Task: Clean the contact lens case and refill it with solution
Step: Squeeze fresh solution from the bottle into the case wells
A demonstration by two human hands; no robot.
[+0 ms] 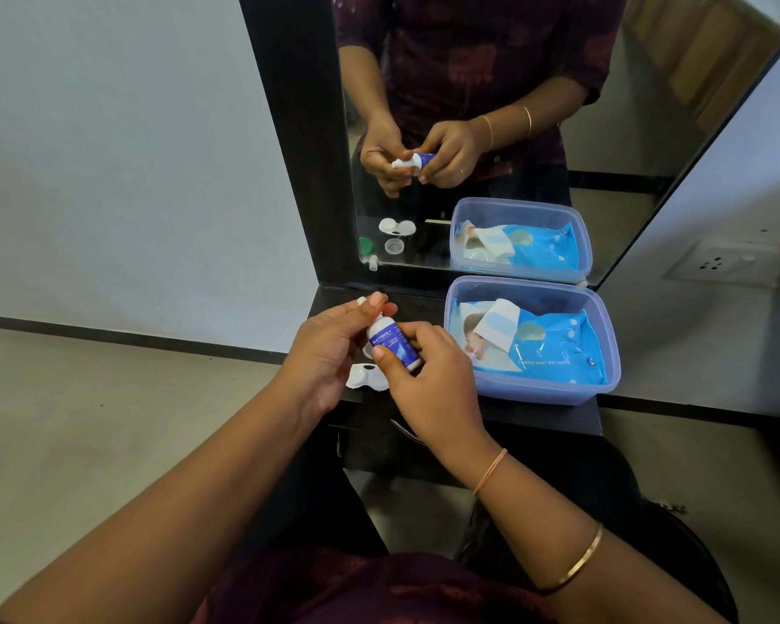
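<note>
Right wrist: a gold bangle (582, 559) sits on the forearm and a thin thread band (491, 471) nearer the hand.
Right hand (428, 382): closed around the lower body of the solution bottle (390, 343), thumb on the label side.
Left hand (329, 349): fingers curled, thumb and fingertips pinching the bottle's top end.
Solution bottle: small, with a blue and white label, held tilted between both hands above the desk (514, 416).
Contact lens case (365, 376): white, lying on the dark desk directly below the hands and partly covered by them; no hand touches it.
Plastic container (536, 393): clear with a bluish tint and no lid on, just right of the hands on the desk; it holds a blue wet wipes pack (555, 349) with its flap peeled up.
Mirror (491, 74): stands at the back edge of the desk; its reflection shows the case with open wells and a green cap and a clear cap beside it.
</note>
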